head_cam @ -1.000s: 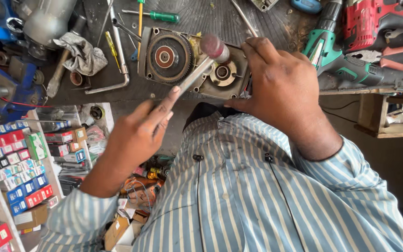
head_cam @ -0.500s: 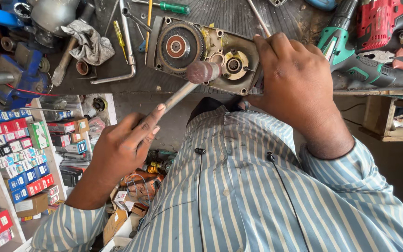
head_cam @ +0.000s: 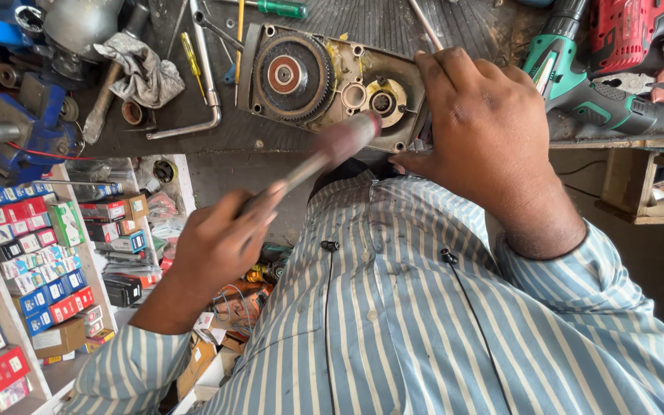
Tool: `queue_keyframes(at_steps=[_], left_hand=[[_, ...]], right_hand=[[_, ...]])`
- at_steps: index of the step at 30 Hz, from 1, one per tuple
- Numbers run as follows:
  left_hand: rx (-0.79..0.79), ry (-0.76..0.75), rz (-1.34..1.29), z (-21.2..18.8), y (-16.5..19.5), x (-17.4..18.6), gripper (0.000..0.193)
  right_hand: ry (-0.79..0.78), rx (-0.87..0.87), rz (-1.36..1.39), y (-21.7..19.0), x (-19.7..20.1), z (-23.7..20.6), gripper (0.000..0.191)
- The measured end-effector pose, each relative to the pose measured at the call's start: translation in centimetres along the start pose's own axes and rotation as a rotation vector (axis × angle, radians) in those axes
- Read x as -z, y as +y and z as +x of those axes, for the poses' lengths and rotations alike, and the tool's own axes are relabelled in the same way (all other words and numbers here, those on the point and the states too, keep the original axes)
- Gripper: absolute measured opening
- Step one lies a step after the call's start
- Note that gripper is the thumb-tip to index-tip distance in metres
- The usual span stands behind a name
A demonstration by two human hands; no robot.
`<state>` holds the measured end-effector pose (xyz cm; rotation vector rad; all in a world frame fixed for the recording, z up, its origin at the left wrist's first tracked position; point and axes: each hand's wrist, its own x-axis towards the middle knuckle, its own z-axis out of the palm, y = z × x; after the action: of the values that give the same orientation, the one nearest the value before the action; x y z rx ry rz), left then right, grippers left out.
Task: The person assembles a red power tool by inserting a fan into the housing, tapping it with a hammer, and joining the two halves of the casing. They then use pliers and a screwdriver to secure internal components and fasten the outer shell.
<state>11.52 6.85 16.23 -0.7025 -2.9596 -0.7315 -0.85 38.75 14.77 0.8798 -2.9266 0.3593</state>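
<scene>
A greasy gear housing (head_cam: 332,81) lies on the bench (head_cam: 217,165), at its near edge, just above the striped shirt (head_cam: 424,323). The right hand (head_cam: 486,131) is laid over the housing's right end with fingers curled down on it; what, if anything, is pinched beneath cannot be told. The left hand (head_cam: 220,242) is closed tightly around the handle of a hammer (head_cam: 332,150), whose head is held against the housing's near edge, beside the small bearing seat (head_cam: 384,100). The large gear (head_cam: 287,75) sits well left of the right hand, uncovered.

Compared with half a second ago, the hammer head has been brought further right and up to the housing rim, and the left hand has been raised with it; the right hand has stayed on the same end.

The hammer is smeared by motion, so its head shape is hard to make out. The housing's right end is hidden under the right hand. A green drill (head_cam: 593,100), a rag (head_cam: 140,73) and a screwdriver (head_cam: 270,9) are partly cut off at the frame's top.
</scene>
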Motion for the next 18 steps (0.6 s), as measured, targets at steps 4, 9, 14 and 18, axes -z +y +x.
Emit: queue_keyframes(at_steps=[4, 9, 14, 18], left_hand=[[0.059, -0.060, 0.077, -0.1, -0.2, 0.1, 0.062], [-0.059, 0.094, -0.037, -0.8, -0.4, -0.8, 0.062], [-0.032, -0.009, 0.007, -1.6, -0.2, -1.0, 0.060], [-0.021, 0.020, -0.007, -1.4, -0.4, -0.8, 0.052]], right_hand=[[0.016, -0.003, -0.029, 0.2, -0.1, -0.1, 0.108], [-0.004, 0.004, -0.021, 0.3, -0.3, -0.1, 0.105], [-0.005, 0.001, -0.009, 0.4, -0.3, -0.1, 0.105], [-0.037, -0.007, -0.012, 0.3, -0.4, -0.1, 0.105]])
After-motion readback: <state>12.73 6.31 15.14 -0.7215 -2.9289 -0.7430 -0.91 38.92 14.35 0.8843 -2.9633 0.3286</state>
